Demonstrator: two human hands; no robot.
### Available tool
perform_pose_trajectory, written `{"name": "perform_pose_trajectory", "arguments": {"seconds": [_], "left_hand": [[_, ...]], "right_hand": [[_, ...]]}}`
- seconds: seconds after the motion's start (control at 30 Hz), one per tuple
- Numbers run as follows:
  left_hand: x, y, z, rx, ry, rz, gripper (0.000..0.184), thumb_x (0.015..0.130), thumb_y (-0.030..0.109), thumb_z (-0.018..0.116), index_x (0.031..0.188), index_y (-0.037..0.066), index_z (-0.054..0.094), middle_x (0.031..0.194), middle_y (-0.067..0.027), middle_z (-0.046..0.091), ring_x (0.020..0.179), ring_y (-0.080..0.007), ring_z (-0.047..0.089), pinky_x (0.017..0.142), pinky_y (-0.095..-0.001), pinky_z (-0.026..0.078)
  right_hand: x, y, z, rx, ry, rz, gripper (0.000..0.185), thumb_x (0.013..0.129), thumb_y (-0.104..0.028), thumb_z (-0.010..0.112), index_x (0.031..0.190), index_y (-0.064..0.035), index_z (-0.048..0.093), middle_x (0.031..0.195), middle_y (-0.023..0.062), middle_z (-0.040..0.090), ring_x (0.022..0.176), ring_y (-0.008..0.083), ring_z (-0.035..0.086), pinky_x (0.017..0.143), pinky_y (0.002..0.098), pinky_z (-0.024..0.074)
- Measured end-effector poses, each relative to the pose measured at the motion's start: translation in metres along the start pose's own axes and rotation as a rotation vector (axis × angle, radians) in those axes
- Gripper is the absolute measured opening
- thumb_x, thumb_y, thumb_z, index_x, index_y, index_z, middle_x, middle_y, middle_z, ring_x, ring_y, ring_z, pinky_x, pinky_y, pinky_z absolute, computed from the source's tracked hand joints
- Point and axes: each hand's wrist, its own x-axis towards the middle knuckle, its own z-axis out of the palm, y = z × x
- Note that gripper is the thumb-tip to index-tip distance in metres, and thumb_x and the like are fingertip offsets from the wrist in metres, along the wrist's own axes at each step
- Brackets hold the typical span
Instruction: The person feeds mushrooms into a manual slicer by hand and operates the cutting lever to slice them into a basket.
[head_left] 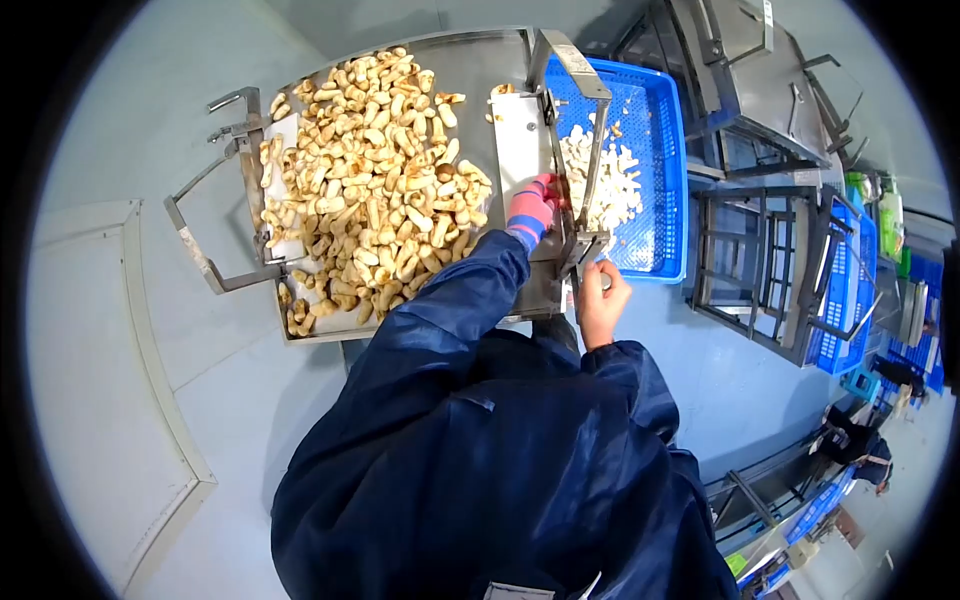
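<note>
My left hand [532, 210], in a pink and blue striped glove, is at the white cutting board [522, 130], right beside the hinged blade [594, 165]. Its fingers curl inward, and whatever they hold is hidden. My bare right hand [603, 305] is wrapped around the blade's handle [606, 281] at the near end. A broad heap of pale, thick-stemmed mushrooms [375, 170] with brownish patches covers the steel table [465, 65] to the left. Beyond the blade, white cut mushroom pieces [610, 185] lie in a blue perforated crate [660, 130].
A bent metal frame [215, 240] juts out from the table's left side. Steel racks [755, 250] and another blue crate [845, 290] stand to the right. A person [860, 445] in dark clothing is farther off at lower right, near more tables.
</note>
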Motion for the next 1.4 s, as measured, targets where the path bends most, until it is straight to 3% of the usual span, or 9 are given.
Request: {"name": "perform_pose_trajectory", "arguments": {"seconds": [0.17, 0.3, 0.53, 0.9, 1.0, 1.07, 1.17, 1.33, 1.4], "left_hand": [[-0.006, 0.004, -0.009, -0.291, -0.069, -0.163, 0.04, 0.079, -0.001, 0.05, 0.118, 0.005, 0.051, 0.088, -0.0089, 0.063, 0.071, -0.0149, 0.06, 0.066, -0.025, 0.047], [-0.005, -0.01, -0.017, 0.178, 0.045, 0.006, 0.032, 0.083, 0.027, 0.046, 0.11, 0.014, 0.058, 0.102, -0.0177, 0.061, 0.096, -0.0357, 0.056, 0.082, -0.0422, 0.045], [0.037, -0.057, 0.015, -0.331, 0.035, -0.151, 0.037, 0.084, 0.019, 0.057, 0.114, -0.002, 0.053, 0.089, -0.0055, 0.059, 0.069, -0.0126, 0.051, 0.059, -0.0251, 0.044], [0.03, 0.043, 0.006, -0.678, -0.04, -0.232, 0.027, 0.086, 0.005, 0.052, 0.113, 0.009, 0.053, 0.095, -0.0046, 0.057, 0.08, -0.0121, 0.053, 0.067, -0.0251, 0.046], [0.042, 0.059, -0.039, -0.274, -0.141, -0.14, 0.031, 0.084, 0.007, 0.054, 0.114, 0.01, 0.057, 0.089, 0.0018, 0.056, 0.067, -0.0057, 0.046, 0.06, -0.0189, 0.04], [0.051, 0.043, -0.077, -0.016, -0.105, 0.041, 0.033, 0.086, 0.012, 0.053, 0.117, 0.002, 0.053, 0.113, -0.0075, 0.056, 0.1, -0.0172, 0.051, 0.089, -0.0286, 0.04], [0.019, 0.073, -0.139, 0.018, 0.059, 0.128, 0.034, 0.085, 0.014, 0.056, 0.116, 0.001, 0.053, 0.116, -0.0119, 0.055, 0.103, -0.0196, 0.052, 0.09, -0.0295, 0.04], [-0.007, 0.081, -0.198, 0.233, 0.411, 0.162, 0.024, 0.083, 0.009, 0.057, 0.106, 0.003, 0.06, 0.092, -0.0083, 0.064, 0.08, -0.0145, 0.059, 0.074, -0.026, 0.046], [-0.01, 0.079, -0.195, 0.324, 0.413, 0.143, 0.022, 0.083, 0.009, 0.058, 0.105, 0.004, 0.061, 0.088, -0.0078, 0.065, 0.077, -0.0141, 0.06, 0.071, -0.0261, 0.047]], "right_hand": [[-0.004, 0.005, 0.005, -0.047, 0.008, -0.048, 0.023, 0.084, -0.013, 0.055, 0.065, -0.0014, 0.051, 0.054, -0.0006, 0.046, 0.049, 0.0065, 0.043, 0.043, 0.0254, 0.0322], [-0.013, 0.002, 0.004, 0.094, -0.083, 0.081, 0.017, 0.079, -0.013, 0.056, 0.068, -0.0008, 0.056, 0.059, 0.0064, 0.053, 0.056, 0.0132, 0.051, 0.051, 0.0302, 0.0389], [-0.012, -0.002, -0.007, 0.136, -0.102, 0.119, 0.017, 0.079, -0.015, 0.056, 0.078, 0.0013, 0.06, 0.064, 0.0184, 0.056, 0.059, 0.0231, 0.058, 0.057, 0.0337, 0.044], [-0.016, 0.008, -0.009, 0.133, -0.095, 0.062, 0.018, 0.079, -0.018, 0.056, 0.078, -0.0007, 0.061, 0.068, 0.0184, 0.059, 0.064, 0.0315, 0.06, 0.06, 0.0363, 0.0455], [-0.014, 0.006, -0.012, 0.145, -0.15, 0.098, 0.017, 0.079, -0.017, 0.056, 0.077, -0.0015, 0.061, 0.065, 0.0178, 0.057, 0.056, 0.028, 0.057, 0.055, 0.0355, 0.0441], [-0.013, -0.003, -0.02, 0.094, -0.179, 0.034, 0.017, 0.079, -0.019, 0.056, 0.08, -0.0026, 0.061, 0.063, 0.0167, 0.057, 0.055, 0.0267, 0.056, 0.055, 0.0351, 0.0447], [-0.016, -0.015, -0.019, 0.061, -0.114, 0.124, 0.019, 0.075, -0.02, 0.057, 0.079, -0.0024, 0.063, 0.066, 0.0134, 0.063, 0.065, 0.0239, 0.061, 0.064, 0.0356, 0.048], [-0.009, -0.015, 0.006, -0.007, 0.224, -0.015, 0.017, 0.077, -0.017, 0.059, 0.076, -0.001, 0.064, 0.06, 0.0113, 0.059, 0.055, 0.0171, 0.054, 0.054, 0.0333, 0.042], [0.0, -0.026, -0.008, 0.05, 0.011, 0.129, 0.02, 0.078, -0.017, 0.058, 0.072, 0.0018, 0.06, 0.056, 0.0123, 0.053, 0.054, 0.0153, 0.049, 0.053, 0.0325, 0.0401]]}}
